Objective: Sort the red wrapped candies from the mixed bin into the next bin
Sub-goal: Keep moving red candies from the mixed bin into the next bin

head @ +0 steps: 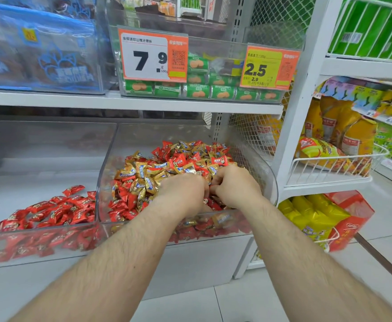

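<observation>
1. Both my left hand (183, 191) and right hand (233, 187) are buried in the mixed bin (269, 180), fingers curled among wrappers — whether either actually holds a red candy (177, 160), I cannot tell.
2. Gold candies (141, 169) could ride along into the next bin (39, 231) — they're tangled with the reds.

We see both hands sunk into the mixed bin (269, 180), a clear container heaped with red and gold wrapped candies (167, 166). Our left hand (183, 191) and right hand (234, 185) sit close together, fingers curled down among the wrappers (what each pinches is hidden). Just left, touching it, the next bin (50, 140) holds only red wrapped candies (57, 211). Above, a shelf (129, 101) carries green packets behind price tags.
</observation>
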Motion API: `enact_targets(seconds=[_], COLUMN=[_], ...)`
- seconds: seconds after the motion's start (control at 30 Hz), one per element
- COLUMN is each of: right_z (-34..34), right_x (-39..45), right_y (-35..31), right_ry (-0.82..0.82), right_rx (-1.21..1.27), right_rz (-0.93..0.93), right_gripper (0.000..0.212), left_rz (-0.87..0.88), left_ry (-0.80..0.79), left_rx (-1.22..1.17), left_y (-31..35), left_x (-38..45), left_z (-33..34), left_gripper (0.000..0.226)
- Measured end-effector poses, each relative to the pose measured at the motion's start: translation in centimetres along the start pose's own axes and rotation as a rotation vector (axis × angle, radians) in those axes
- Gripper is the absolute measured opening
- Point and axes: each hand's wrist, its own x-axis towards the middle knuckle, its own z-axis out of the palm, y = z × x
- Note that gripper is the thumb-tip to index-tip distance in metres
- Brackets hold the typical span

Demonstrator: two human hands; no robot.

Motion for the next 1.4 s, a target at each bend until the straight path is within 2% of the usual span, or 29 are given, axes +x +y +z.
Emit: enact_targets(seconds=[0.07,0.17,0.3,0.43,0.57,0.7,0.8,0.87,0.93,1.1,1.17,1.3,1.33,1.4], right_z=[-0.5,-1.9,-3.3,-3.4,-2.6,-1.3,-0.4,0.4,1.1,4.9,6.8,8.5,8.0,5.9], right_x=[0.0,-0.7,-1.9,-2.7,-4.1,-5.5,-6.6,-6.8,-6.6,-5.0,-4.1,-2.9,-2.9,-2.8], right_y=[0.5,1.0,1.3,0.4,-2.3,-6.4,-11.1,-14.3,-17.4,-23.9,-25.3,-26.4,-26.3,-25.5], right_ry=[-0.007,0.006,0.022,0.008,0.006,-0.044,-0.100,-0.095,-0.088,-0.126,-0.192,-0.380,-0.377,-0.292], right_rx=[0.125,0.399,0.682,0.765,0.708,0.701,0.771,0.700,0.456,-0.132,-0.283,-0.442,-0.434,-0.263], right_rz=[0.011,0.063,0.143,0.128,0.066,0.017,-0.085,-0.264,-0.486,-0.852,-0.907,-0.902,-0.915,-0.934], right_gripper=[0.022,0.022,0.028,0.028,0.019,0.016,0.008,0.022,0.033,0.033,0.034,0.040,0.041,0.037], left_rz=[0.028,0.075,0.073,-0.042,-0.175,-0.348,-0.415,-0.445,-0.465,-0.540,-0.559,-0.587,-0.586,-0.568], left_ry=[0.068,0.136,0.315,0.536,0.654,0.654,0.581,0.518,0.477,0.428,0.383,0.308,0.317,0.364], left_rx=[-0.055,-0.190,-0.433,-0.610,-0.773,-0.859,-0.801,-0.725,-0.657,-0.494,-0.466,-0.446,-0.433,-0.437], left_y=[-0.3,-1.1,-1.9,-4.2,-9.5,-14.8,-17.7,-19.2,-20.7,-23.7,-24.6,-25.4,-25.3,-24.8], left_x=[-0.3,-1.3,-3.4,-6.1,-8.8,-10.9,-11.9,-12.5,-13.2,-14.3,-14.6,-15.0,-15.0,-14.7], left_z=[0.1,0.0,-1.6,-4.4,-5.6,-4.9,-4.0,-3.5,-3.2,-3.0,-2.7,-2.6,-2.8,-3.0], left_gripper=[0.024,0.038,0.039,0.034,0.028,0.026,0.024,0.021,0.016,0.020,0.029,0.067,0.068,0.062])
